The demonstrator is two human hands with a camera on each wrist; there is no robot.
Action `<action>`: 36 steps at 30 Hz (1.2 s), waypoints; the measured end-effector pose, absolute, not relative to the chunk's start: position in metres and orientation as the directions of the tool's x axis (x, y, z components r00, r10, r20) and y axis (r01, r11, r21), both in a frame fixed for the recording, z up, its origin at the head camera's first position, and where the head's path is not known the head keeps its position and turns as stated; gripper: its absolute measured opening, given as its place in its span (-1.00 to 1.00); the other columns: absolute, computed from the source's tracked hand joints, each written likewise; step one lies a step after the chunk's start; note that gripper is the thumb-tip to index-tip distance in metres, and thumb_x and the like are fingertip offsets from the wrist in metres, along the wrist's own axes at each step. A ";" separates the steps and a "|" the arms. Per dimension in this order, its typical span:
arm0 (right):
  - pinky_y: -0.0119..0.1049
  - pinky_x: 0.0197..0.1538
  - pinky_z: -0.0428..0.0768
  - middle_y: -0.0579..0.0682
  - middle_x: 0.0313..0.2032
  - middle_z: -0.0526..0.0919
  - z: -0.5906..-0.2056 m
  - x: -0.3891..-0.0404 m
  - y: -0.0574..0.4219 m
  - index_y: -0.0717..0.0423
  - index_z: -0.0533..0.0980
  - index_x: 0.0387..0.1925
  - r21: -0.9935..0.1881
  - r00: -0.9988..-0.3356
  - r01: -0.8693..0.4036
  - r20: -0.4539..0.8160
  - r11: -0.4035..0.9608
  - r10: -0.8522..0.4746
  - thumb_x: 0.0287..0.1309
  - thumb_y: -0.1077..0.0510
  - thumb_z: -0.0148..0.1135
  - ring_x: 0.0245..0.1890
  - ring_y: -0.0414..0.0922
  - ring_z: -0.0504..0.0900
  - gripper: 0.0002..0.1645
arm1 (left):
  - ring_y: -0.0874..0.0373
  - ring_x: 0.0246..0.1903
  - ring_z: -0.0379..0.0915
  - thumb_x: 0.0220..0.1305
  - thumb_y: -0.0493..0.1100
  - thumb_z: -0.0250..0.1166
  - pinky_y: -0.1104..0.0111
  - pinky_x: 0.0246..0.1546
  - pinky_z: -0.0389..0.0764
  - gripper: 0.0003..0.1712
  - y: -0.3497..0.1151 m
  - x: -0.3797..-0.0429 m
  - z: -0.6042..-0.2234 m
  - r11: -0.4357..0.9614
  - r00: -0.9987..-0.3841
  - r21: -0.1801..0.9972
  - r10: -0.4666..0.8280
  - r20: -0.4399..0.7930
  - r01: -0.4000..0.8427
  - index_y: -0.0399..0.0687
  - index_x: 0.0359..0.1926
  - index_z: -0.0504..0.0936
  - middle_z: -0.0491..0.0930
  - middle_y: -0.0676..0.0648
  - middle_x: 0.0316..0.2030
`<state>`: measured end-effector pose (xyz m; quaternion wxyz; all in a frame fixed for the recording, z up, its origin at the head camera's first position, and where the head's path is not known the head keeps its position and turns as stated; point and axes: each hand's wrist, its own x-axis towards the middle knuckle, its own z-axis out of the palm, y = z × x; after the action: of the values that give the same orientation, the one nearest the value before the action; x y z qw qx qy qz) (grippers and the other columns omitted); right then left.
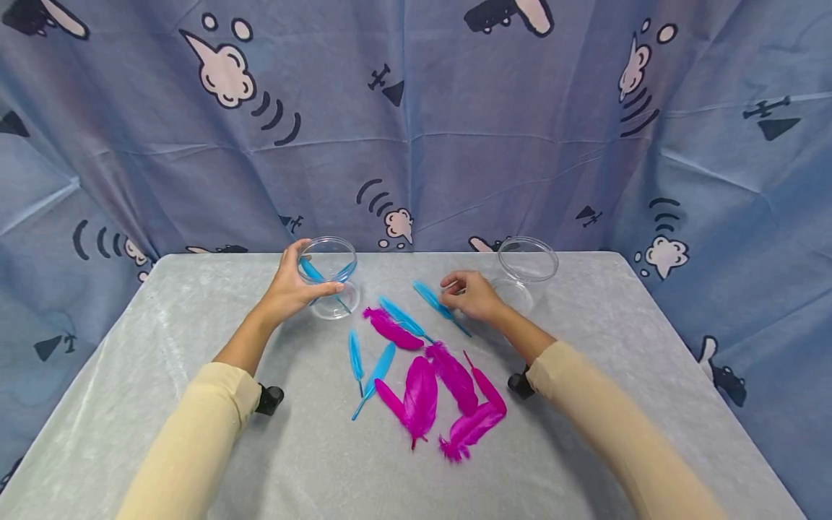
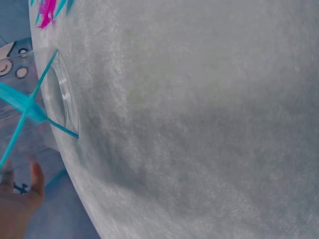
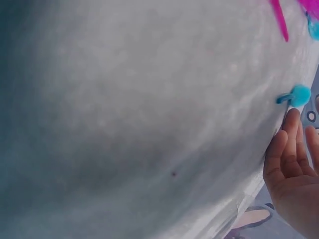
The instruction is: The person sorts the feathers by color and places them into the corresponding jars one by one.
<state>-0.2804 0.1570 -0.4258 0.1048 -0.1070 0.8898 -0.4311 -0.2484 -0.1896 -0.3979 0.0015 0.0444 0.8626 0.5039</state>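
My left hand (image 1: 295,285) grips a clear cup (image 1: 328,245) round its side, thumb in front. Two blue feathers (image 2: 22,102) stand crossed inside that cup. At the middle right, my right hand (image 1: 474,295) is over a blue feather (image 1: 425,295) lying on the table, its fingers loosely bent. In the right wrist view the fingertips (image 3: 293,115) come close to that blue feather (image 3: 300,95) without closing round it; whether they touch it is unclear. More blue feathers (image 1: 373,379) and several magenta feathers (image 1: 421,396) lie between the hands.
A second clear cup (image 1: 528,260) stands behind my right hand, near the table's back edge. Grey cloth covers the table (image 1: 312,462). Behind it hangs a blue patterned curtain (image 1: 455,173).
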 end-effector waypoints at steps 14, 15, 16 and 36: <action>-0.31 -0.20 0.55 0.11 -0.30 0.67 -0.439 -0.278 0.154 0.29 0.63 -0.13 -0.728 -0.946 -0.213 -0.014 0.652 -0.325 -0.03 0.34 0.45 -0.33 -0.08 0.62 -0.65 | -0.18 0.44 -0.03 0.06 0.04 0.55 -0.11 0.39 0.12 0.23 -0.190 -0.249 -0.400 0.501 -0.997 0.863 0.072 0.038 0.069 -0.07 0.54 -0.07 -0.02 -0.29 0.46; -0.30 -0.20 0.55 0.10 -0.31 0.67 -0.439 -0.278 0.154 0.27 0.63 -0.12 -0.721 -0.946 -0.216 -0.014 0.658 -0.325 -0.03 0.34 0.45 -0.33 -0.08 0.61 -0.65 | -0.18 0.44 -0.03 0.06 0.04 0.55 -0.11 0.39 0.12 0.23 -0.190 -0.249 -0.400 0.501 -0.997 0.863 0.072 0.038 0.069 -0.07 0.54 -0.06 -0.02 -0.28 0.46; -0.29 -0.19 0.55 0.09 -0.31 0.67 -0.440 -0.278 0.153 0.26 0.64 -0.12 -0.714 -0.946 -0.217 -0.013 0.666 -0.323 -0.03 0.34 0.45 -0.33 -0.09 0.61 -0.65 | -0.18 0.44 -0.03 0.06 0.04 0.55 -0.11 0.39 0.13 0.23 -0.190 -0.249 -0.400 0.501 -0.997 0.863 0.073 0.039 0.070 -0.08 0.54 -0.07 -0.02 -0.29 0.46; -0.37 -0.38 0.47 0.02 -0.48 0.66 -0.437 -0.281 0.149 0.27 0.63 -0.17 -0.719 -0.943 -0.222 -0.012 0.659 -0.332 -0.05 0.36 0.46 -0.51 -0.21 0.52 -0.68 | -0.18 0.45 -0.03 0.07 0.04 0.55 -0.10 0.39 0.13 0.24 -0.190 -0.248 -0.400 0.500 -0.996 0.863 0.083 0.041 0.077 -0.10 0.54 -0.08 -0.02 -0.29 0.47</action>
<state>-0.2807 0.1493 -0.4374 0.0711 -0.1525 0.9079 -0.3840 -0.2481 -0.1901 -0.4002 0.0028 0.0461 0.8659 0.4981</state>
